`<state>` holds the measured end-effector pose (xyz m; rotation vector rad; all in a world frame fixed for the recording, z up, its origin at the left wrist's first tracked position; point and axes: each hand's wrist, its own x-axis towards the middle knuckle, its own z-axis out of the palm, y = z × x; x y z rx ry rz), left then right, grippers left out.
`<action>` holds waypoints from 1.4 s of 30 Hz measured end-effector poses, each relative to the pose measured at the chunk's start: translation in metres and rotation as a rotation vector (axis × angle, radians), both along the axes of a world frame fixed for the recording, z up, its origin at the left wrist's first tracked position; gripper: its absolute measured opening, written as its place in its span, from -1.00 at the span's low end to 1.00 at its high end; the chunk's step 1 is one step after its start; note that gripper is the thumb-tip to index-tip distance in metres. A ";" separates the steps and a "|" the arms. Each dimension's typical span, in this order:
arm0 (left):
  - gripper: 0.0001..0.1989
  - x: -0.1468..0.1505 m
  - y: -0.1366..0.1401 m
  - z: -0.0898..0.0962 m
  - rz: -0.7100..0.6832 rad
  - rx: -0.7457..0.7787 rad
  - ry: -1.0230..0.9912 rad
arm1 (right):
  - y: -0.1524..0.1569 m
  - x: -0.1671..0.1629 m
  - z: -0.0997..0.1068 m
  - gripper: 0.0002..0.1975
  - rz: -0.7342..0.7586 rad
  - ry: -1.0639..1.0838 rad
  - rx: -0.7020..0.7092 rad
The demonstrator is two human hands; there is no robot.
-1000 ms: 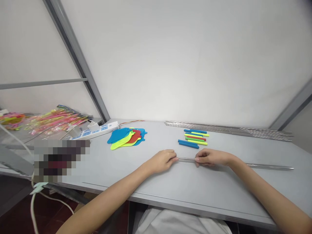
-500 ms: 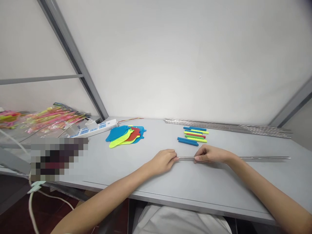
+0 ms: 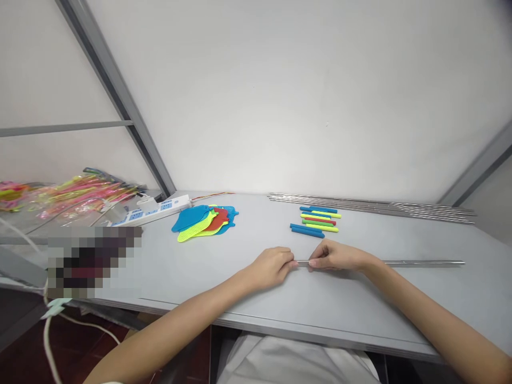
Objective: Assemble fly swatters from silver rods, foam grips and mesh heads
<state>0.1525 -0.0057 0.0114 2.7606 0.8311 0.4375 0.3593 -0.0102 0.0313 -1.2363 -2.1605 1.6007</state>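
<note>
My left hand (image 3: 276,266) is closed around the left end of thin metal rods (image 3: 426,263), low over the grey table. A short way to the right, my right hand (image 3: 332,256) pinches the same rods between thumb and fingers. They run on to the right beneath my right wrist; how many there are I cannot tell. Behind my hands lie several coloured plastic handle tubes (image 3: 320,221) in blue, yellow, red and green. Farther left is an overlapping pile of fly swatter heads (image 3: 206,221) in blue, yellow and red.
More metal rods (image 3: 372,207) lie along the wall at the back right. A white power strip (image 3: 160,209) with cables sits at the back left. Bagged colourful items (image 3: 88,192) are beyond it. A pixelated patch (image 3: 94,261) covers something on the left. The table's front edge (image 3: 320,333) is near my body.
The rods have shifted left, their right end now nearer. My right hand has slid left and my left hand slightly right, so the hands are closer together.
</note>
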 end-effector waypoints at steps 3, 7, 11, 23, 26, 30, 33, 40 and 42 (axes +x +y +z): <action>-0.69 0.001 0.000 0.002 0.015 -0.041 -0.013 | 0.001 0.001 0.000 -0.61 -0.018 0.000 -0.040; -0.68 -0.001 0.003 0.007 -0.014 -0.069 -0.018 | 0.003 0.005 0.001 -0.61 0.001 -0.004 -0.062; -0.68 -0.004 0.006 0.013 -0.041 -0.113 -0.009 | 0.004 0.007 0.003 -0.60 0.031 -0.013 -0.076; -0.74 -0.011 0.014 0.019 -0.036 -0.087 -0.029 | 0.008 0.023 0.008 -0.59 0.031 -0.073 -0.037; -0.73 -0.010 0.012 0.019 -0.031 -0.119 -0.017 | 0.007 0.022 0.009 -0.59 0.036 -0.088 -0.027; -0.72 -0.010 0.012 0.019 -0.049 -0.120 -0.005 | 0.006 0.020 0.009 -0.59 0.038 -0.090 -0.025; -0.71 -0.010 0.012 0.018 -0.071 -0.100 0.002 | 0.006 0.018 0.008 -0.58 0.048 -0.078 -0.038; -0.70 -0.009 0.009 0.013 -0.132 -0.109 0.013 | 0.005 0.015 0.003 -0.62 0.062 -0.045 0.047; -0.70 -0.010 0.008 0.012 -0.131 -0.111 0.010 | 0.005 0.013 0.001 -0.62 0.055 -0.045 0.083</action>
